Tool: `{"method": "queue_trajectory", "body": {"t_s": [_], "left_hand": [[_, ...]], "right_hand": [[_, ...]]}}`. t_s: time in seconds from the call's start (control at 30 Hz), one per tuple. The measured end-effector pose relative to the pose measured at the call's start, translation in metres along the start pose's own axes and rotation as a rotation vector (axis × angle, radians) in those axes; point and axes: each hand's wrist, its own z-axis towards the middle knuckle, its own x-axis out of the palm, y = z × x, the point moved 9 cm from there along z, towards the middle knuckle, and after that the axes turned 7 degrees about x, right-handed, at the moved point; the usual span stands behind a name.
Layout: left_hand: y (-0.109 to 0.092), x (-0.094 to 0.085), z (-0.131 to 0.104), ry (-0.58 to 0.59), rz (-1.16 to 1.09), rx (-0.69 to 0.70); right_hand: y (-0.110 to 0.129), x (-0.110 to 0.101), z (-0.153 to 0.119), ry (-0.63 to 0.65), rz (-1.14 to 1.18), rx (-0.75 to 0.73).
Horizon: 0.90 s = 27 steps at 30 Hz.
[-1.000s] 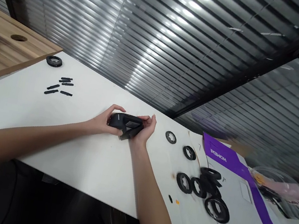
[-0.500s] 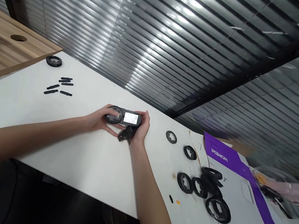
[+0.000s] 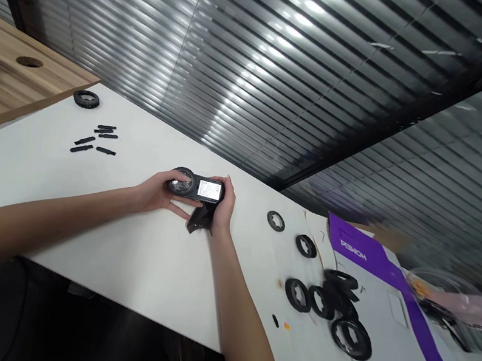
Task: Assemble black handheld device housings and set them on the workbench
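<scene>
A dark handheld device (image 3: 210,190) with a round perforated metal head and a white label is held between both hands above the white table (image 3: 118,252). My left hand (image 3: 160,193) grips the round head, its thumb lying across the mesh. Around the label end wraps my right hand (image 3: 225,207). A dark, glossy part (image 3: 200,217) hangs below the device, beside my right palm; whether it is joined to the device cannot be made out.
Several thin black strips (image 3: 106,151) and a black ring (image 3: 86,99) lie at the left. More black rings (image 3: 306,246) are at the right, some on a purple and white box (image 3: 384,291). A wooden board (image 3: 55,75) borders the far left.
Both hands and the device have shifted slightly left. The device has tilted a little, and the glossy part beneath it has turned to hang lower.
</scene>
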Motion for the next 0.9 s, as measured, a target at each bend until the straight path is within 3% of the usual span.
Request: {"method": "queue_trajectory", "body": {"t_s": [0.4, 0.57, 0.9], "left_hand": [[0.0, -0.002, 0.002, -0.004, -0.068, 0.011], [0.0, -0.01, 0.006, -0.063, -0.133, 0.047], [-0.014, -0.01, 0.008, -0.035, -0.043, 0.219]], "right_hand": [[0.008, 0.009, -0.004, 0.11, -0.114, -0.087], [0.006, 0.012, -0.006, 0.139, -0.234, -0.101], [0.002, 0.012, -0.002, 0.15, -0.316, -0.105]]}}
